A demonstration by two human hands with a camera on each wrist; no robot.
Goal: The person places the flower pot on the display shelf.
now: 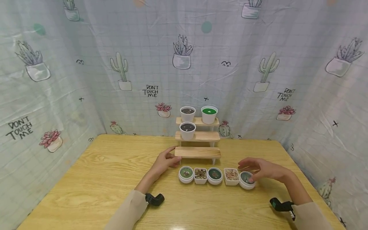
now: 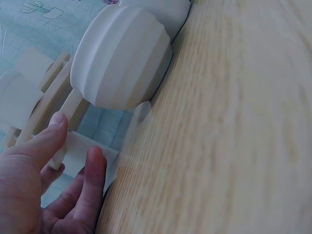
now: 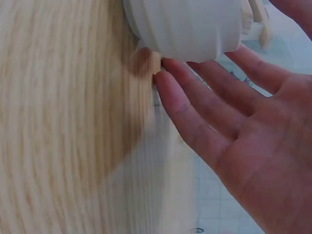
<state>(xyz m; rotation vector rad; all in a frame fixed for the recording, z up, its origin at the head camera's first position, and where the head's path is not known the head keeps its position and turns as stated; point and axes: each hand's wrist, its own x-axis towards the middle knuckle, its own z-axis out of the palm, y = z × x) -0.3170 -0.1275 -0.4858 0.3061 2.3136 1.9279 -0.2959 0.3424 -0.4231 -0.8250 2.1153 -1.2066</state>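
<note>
My left hand [image 1: 164,162] grips the left end of the lowest step on a three-step wooden stand [image 1: 198,152], thumb at the front and index finger toward the back. At the right end of a row of small white pots, my right hand [image 1: 265,169] curves loosely around a round ribbed pot [image 1: 246,186] with a dark green top. Its thumb hangs over the rim, while its fingers [image 3: 178,100] stretch alongside the pot in the right wrist view. Left of that pot stands a square pot of pinkish gravel [image 1: 231,175].
Further left in the row are a round dark green pot [image 1: 215,175], a square pebble pot [image 1: 200,175] and a round light green pot [image 1: 186,173]. The upper steps bear two dark-filled cups, [image 1: 187,115] behind and one in front, plus a bright green cup [image 1: 209,117]. A patterned curtain [image 1: 184,80] encloses the table.
</note>
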